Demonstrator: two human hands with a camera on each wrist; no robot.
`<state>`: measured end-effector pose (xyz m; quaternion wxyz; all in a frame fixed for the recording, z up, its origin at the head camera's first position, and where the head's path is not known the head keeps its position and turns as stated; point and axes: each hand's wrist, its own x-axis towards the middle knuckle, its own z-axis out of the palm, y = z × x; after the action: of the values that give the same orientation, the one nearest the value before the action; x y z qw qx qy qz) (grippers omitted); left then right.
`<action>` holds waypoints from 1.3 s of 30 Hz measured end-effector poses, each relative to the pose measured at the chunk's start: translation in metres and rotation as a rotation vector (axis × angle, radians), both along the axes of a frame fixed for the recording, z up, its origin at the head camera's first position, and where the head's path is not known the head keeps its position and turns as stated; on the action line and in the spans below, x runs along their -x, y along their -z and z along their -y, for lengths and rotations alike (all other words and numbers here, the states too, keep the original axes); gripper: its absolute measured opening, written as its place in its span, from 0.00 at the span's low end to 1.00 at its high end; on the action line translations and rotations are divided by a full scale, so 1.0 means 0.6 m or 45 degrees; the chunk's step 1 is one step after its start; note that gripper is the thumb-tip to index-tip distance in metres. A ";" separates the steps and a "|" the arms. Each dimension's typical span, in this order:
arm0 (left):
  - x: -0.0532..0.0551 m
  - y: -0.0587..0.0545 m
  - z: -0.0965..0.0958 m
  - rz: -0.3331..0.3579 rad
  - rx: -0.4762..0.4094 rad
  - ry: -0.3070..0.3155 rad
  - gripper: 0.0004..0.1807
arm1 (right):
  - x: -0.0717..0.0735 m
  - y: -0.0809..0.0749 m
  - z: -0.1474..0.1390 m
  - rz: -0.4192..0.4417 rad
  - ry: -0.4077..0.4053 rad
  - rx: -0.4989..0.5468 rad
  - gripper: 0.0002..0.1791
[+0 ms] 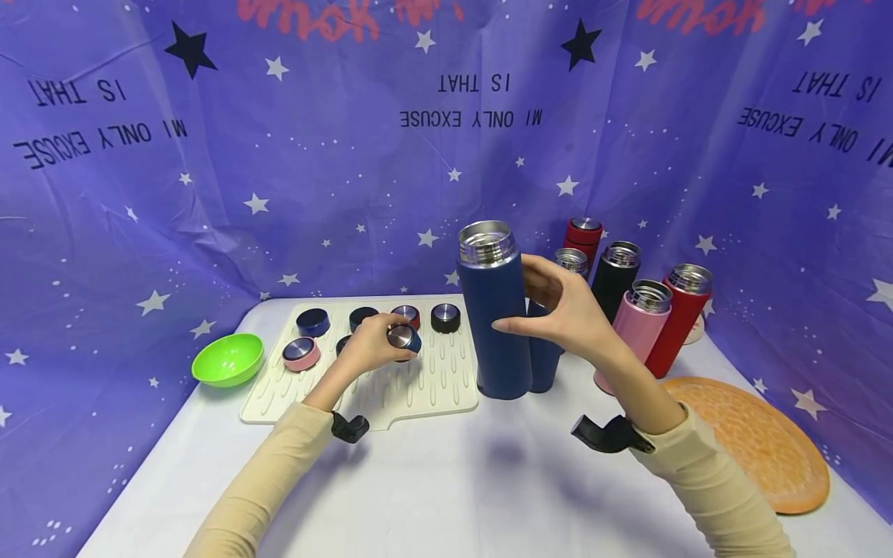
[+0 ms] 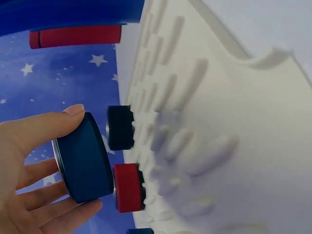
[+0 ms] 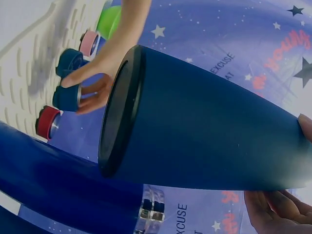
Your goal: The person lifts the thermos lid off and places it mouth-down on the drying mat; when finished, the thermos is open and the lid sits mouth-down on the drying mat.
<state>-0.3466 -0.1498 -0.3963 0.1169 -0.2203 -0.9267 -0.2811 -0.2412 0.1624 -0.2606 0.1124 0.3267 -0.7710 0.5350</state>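
My right hand (image 1: 568, 310) grips a large navy blue thermos bottle (image 1: 494, 325), lidless and upright, its steel threaded mouth facing up. In the right wrist view the dark base of this bottle (image 3: 209, 126) is toward the camera. My left hand (image 1: 373, 341) pinches a blue bottle cap (image 2: 87, 158) with a steel top between thumb and fingers, above the white drying mat (image 1: 443, 387). A red cap (image 2: 129, 187) and a black cap (image 2: 120, 127) stand on the mat just past the held one. Another blue bottle (image 1: 546, 356) stands right behind the held bottle, partly hidden.
More caps, including a pink cap (image 1: 301, 353) and a dark blue cap (image 1: 312, 322), sit on the mat. At left is a green bowl (image 1: 229, 360). Pink (image 1: 638, 325), red (image 1: 680, 322) and black (image 1: 615, 279) bottles stand at right, near a round orange-brown mat (image 1: 760, 449).
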 end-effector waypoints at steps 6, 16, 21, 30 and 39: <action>0.016 0.011 -0.003 0.038 0.049 -0.042 0.34 | 0.012 -0.024 0.001 0.016 0.009 0.021 0.40; 0.035 0.029 -0.006 0.046 0.111 -0.092 0.35 | 0.037 -0.065 0.000 0.039 -0.009 0.138 0.38; 0.040 0.035 -0.006 0.047 0.121 -0.125 0.36 | 0.045 -0.086 0.003 0.057 -0.045 0.218 0.37; 0.044 0.041 -0.007 0.047 0.141 -0.155 0.36 | 0.064 -0.130 0.005 0.041 -0.040 0.305 0.35; 0.049 0.049 -0.008 0.094 0.168 -0.178 0.36 | 0.092 -0.177 0.006 0.033 -0.044 0.390 0.32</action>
<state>-0.3760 -0.1448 -0.4260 0.0872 -0.1517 -0.9600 -0.2184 -0.2967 0.1590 -0.1546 0.1416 0.3120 -0.6759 0.6525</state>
